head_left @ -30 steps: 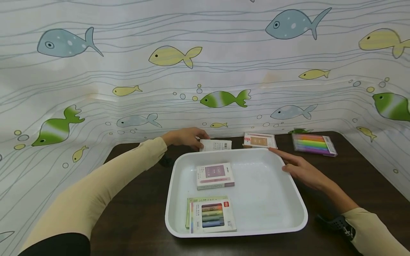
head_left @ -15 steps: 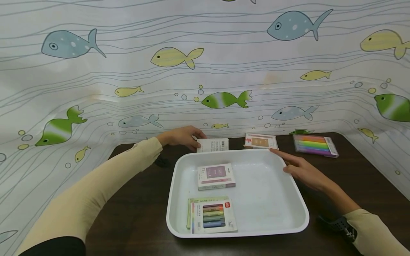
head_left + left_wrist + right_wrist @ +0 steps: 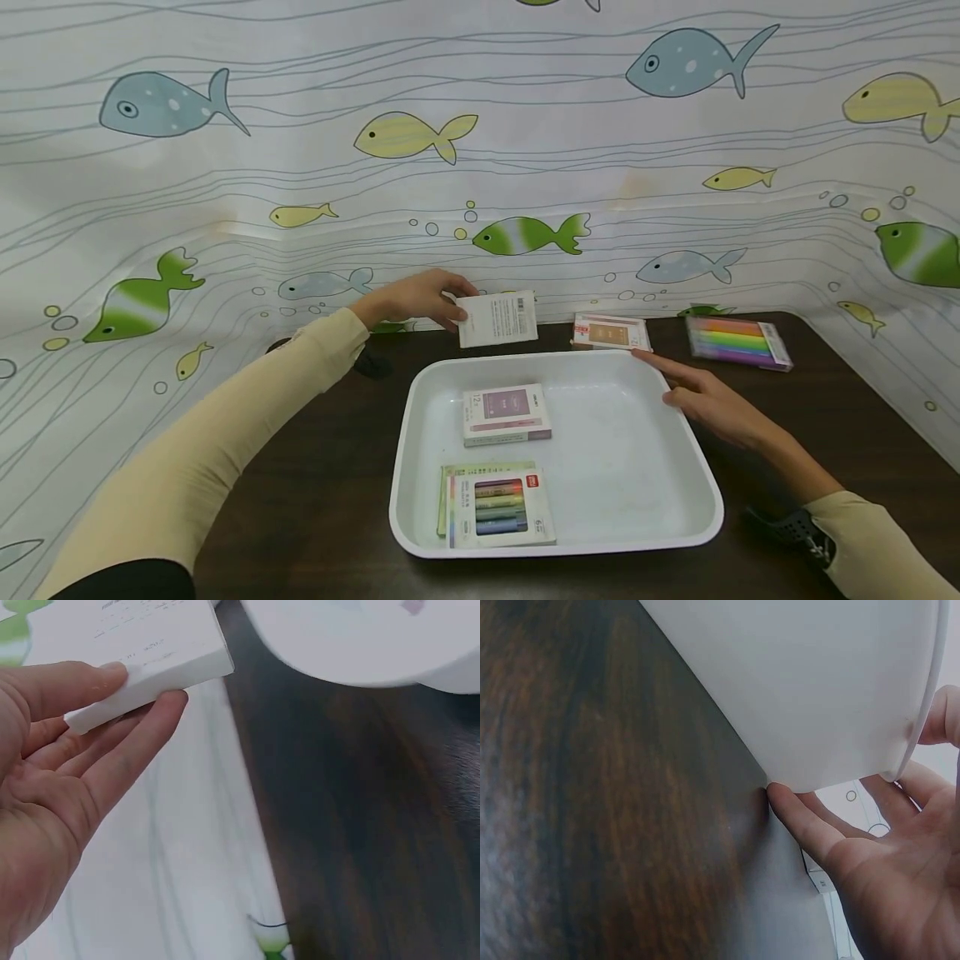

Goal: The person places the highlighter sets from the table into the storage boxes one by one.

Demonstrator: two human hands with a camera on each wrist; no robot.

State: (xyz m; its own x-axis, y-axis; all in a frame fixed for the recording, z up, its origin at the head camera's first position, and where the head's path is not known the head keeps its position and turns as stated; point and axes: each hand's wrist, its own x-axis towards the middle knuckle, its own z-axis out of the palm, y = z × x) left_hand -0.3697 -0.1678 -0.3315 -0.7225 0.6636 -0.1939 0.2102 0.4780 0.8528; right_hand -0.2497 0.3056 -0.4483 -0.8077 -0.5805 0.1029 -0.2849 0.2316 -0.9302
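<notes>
My left hand (image 3: pixel 422 298) pinches a white box (image 3: pixel 498 319) by its left end, above the table behind the tray. In the left wrist view, the thumb lies on the printed face of the box (image 3: pixel 161 645) and the fingers of the hand (image 3: pixel 67 772) are beneath it. My right hand (image 3: pixel 712 404) holds the back right corner of the white tray (image 3: pixel 708 467); in the right wrist view, the hand (image 3: pixel 904 847) has fingers under the tray (image 3: pixel 810 690) and the thumb at its rim. Inside the tray are a purple-labelled box (image 3: pixel 506 414) and a marker box (image 3: pixel 498 507) overlapping a green one (image 3: pixel 441 500).
Behind the tray's back rim lies a box with a brown label (image 3: pixel 609 332). Farther right on the dark table (image 3: pixel 300 500) is a rainbow-coloured pack (image 3: pixel 738 340). A fish-patterned cloth (image 3: pixel 540 167) hangs behind and at both sides.
My left hand has raised the white box from behind the tray, and more of its printed face shows. The right hand keeps its place at the tray corner.
</notes>
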